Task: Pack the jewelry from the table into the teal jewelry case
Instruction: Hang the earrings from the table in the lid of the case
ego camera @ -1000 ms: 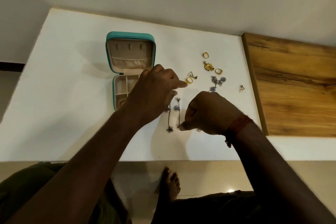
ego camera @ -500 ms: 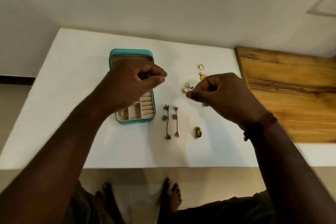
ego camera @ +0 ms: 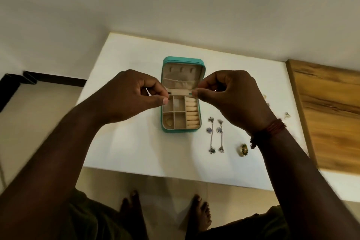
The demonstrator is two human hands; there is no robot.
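Note:
The teal jewelry case (ego camera: 183, 60) lies open on the white table (ego camera: 126, 152), lid up and beige compartments showing. A gold ring (ego camera: 168, 122) sits in its near left compartment. My left hand (ego camera: 132, 95) hovers over the case's left side, thumb and forefinger pinching something thin and pale. Over the right side, my right hand (ego camera: 233, 99) pinches a small piece with a gold glint inside the curled fingers. What either hand holds is too small to name. A pair of long silver earrings (ego camera: 216, 134) and a green-gold ring (ego camera: 243, 149) lie right of the case.
A wooden board (ego camera: 331, 113) borders the table on the right, with a small silver piece (ego camera: 287, 115) lying beside it. Other jewelry behind my right hand is hidden. The table's front edge runs just above my bare feet (ego camera: 200, 212).
Both hands lifted off the table and came together above the open case, each pinching. The view shifted, so the case now sits centred between them.

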